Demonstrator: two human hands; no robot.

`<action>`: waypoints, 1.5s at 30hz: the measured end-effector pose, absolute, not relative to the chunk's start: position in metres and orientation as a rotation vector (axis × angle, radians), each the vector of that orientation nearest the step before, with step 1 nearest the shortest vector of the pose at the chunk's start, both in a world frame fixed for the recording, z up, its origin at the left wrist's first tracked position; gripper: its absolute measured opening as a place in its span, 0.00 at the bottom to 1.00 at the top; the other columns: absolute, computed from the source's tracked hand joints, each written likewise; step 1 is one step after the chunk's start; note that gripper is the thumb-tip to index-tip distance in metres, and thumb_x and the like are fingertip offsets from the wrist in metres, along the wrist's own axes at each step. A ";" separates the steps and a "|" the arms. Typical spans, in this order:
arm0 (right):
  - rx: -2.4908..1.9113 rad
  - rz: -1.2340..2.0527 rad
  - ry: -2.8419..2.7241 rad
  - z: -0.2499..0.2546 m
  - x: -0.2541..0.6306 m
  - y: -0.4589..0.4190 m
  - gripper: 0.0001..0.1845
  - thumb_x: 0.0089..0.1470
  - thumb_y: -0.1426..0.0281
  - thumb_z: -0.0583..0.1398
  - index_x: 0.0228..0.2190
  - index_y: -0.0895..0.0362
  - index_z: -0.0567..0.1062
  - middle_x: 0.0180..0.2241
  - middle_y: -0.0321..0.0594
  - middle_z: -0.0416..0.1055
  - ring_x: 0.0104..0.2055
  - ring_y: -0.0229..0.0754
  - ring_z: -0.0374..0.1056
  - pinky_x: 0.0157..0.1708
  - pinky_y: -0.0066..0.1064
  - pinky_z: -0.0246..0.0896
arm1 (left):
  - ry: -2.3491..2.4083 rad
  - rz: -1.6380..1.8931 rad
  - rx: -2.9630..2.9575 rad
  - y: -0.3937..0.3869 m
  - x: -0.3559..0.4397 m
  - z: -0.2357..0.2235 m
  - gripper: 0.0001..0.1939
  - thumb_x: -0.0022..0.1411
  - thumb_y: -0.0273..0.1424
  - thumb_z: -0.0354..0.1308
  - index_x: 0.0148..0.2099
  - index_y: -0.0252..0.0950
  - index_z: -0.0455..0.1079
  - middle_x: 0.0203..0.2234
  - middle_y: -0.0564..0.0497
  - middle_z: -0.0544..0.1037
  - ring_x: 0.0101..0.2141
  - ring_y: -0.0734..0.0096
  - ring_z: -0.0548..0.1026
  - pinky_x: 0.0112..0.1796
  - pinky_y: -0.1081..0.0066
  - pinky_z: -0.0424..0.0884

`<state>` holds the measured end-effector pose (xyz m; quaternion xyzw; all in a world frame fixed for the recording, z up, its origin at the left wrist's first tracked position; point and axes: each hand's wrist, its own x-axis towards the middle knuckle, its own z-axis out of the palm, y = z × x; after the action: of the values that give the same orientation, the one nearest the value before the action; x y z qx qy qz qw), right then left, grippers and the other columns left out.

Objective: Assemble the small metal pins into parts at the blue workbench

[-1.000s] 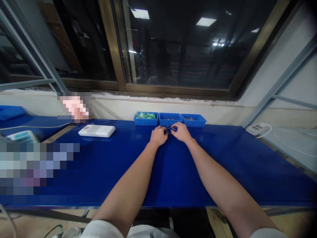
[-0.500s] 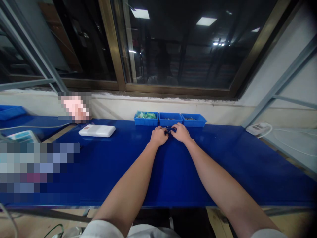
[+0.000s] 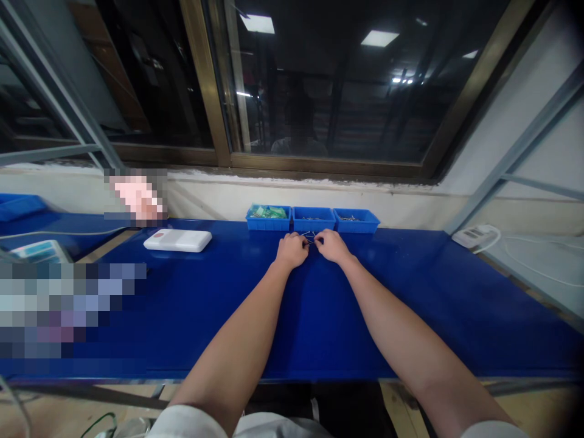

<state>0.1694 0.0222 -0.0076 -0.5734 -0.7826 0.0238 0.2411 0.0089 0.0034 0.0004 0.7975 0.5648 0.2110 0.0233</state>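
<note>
Both my hands are close together over the blue table (image 3: pixel 319 316), just in front of the small blue bins. My left hand (image 3: pixel 293 250) has its fingers curled in a pinch around a thin metal piece (image 3: pixel 312 244), too small to name. Facing it, my right hand (image 3: pixel 332 246) pinches at the same spot from the other side. Further thin metal pieces (image 3: pixel 306 233) lie between and behind the fingertips. Three blue bins stand in a row: the left bin (image 3: pixel 269 226) holds green and clear packets, while the middle bin (image 3: pixel 314 225) and right bin (image 3: pixel 357 227) hold small metal parts.
A white box-shaped device (image 3: pixel 177 241) lies on the table to the left. At the right end sits a white power strip (image 3: pixel 475 236) with a cable. Behind the table are a wall and a window (image 3: pixel 337 91); metal frame bars rise on both sides.
My right hand has shifted very slightly, and the fingertips of both hands have moved a little around the thin metal pieces. The bins stay in place.
</note>
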 end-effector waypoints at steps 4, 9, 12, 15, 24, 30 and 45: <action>-1.504 0.091 -2.150 -0.009 0.170 0.024 0.11 0.52 0.74 0.56 0.34 0.55 0.78 0.36 0.44 0.73 0.40 0.43 0.69 0.43 0.31 0.60 | 1.748 0.664 2.473 0.003 0.009 0.000 0.11 0.59 0.33 0.52 0.40 0.40 0.74 0.41 0.46 0.74 0.44 0.59 0.70 0.43 0.63 0.68; -1.462 0.151 -2.101 -0.012 0.171 0.026 0.15 0.49 0.79 0.56 0.37 0.55 0.77 0.37 0.42 0.75 0.40 0.42 0.70 0.42 0.29 0.62 | 1.755 0.653 2.461 0.002 0.009 0.001 0.11 0.59 0.33 0.52 0.40 0.40 0.74 0.41 0.46 0.74 0.44 0.59 0.70 0.43 0.64 0.68; -1.429 0.149 -2.069 -0.013 0.171 0.027 0.15 0.49 0.79 0.55 0.38 0.55 0.76 0.35 0.42 0.75 0.38 0.42 0.70 0.42 0.30 0.62 | 1.753 0.689 2.444 0.002 0.009 0.000 0.11 0.58 0.33 0.53 0.43 0.39 0.72 0.42 0.45 0.74 0.44 0.59 0.70 0.44 0.64 0.68; -1.341 0.170 -1.998 -0.013 0.169 0.027 0.14 0.51 0.78 0.54 0.39 0.56 0.75 0.34 0.42 0.75 0.37 0.41 0.70 0.41 0.31 0.63 | 1.747 0.779 2.405 0.003 0.010 -0.001 0.13 0.58 0.33 0.53 0.46 0.38 0.70 0.42 0.45 0.74 0.44 0.61 0.71 0.43 0.64 0.68; -1.156 0.487 -1.814 -0.010 0.163 0.023 0.10 0.52 0.73 0.55 0.37 0.57 0.72 0.31 0.39 0.75 0.34 0.39 0.71 0.37 0.31 0.65 | 1.437 1.005 2.432 0.006 0.011 -0.001 0.11 0.62 0.30 0.51 0.45 0.37 0.70 0.38 0.49 0.76 0.41 0.67 0.72 0.44 0.69 0.67; -1.119 0.619 -1.741 -0.009 0.161 0.022 0.10 0.52 0.67 0.56 0.37 0.57 0.70 0.25 0.36 0.73 0.28 0.38 0.70 0.33 0.30 0.64 | 1.476 0.995 2.441 0.007 0.011 -0.002 0.08 0.62 0.30 0.51 0.40 0.37 0.71 0.36 0.48 0.76 0.39 0.68 0.73 0.42 0.70 0.67; -1.056 0.873 -1.487 0.001 0.171 0.020 0.15 0.42 0.57 0.63 0.23 0.58 0.74 0.20 0.36 0.71 0.21 0.35 0.63 0.23 0.27 0.58 | 1.615 0.926 2.444 0.009 0.011 -0.002 0.11 0.63 0.26 0.47 0.40 0.38 0.71 0.37 0.48 0.76 0.41 0.66 0.72 0.42 0.69 0.65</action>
<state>0.1707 0.0199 0.0009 -0.4424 -0.6230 0.3659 0.5313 0.0106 0.0087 -0.0016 0.7950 0.5254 0.3012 0.0347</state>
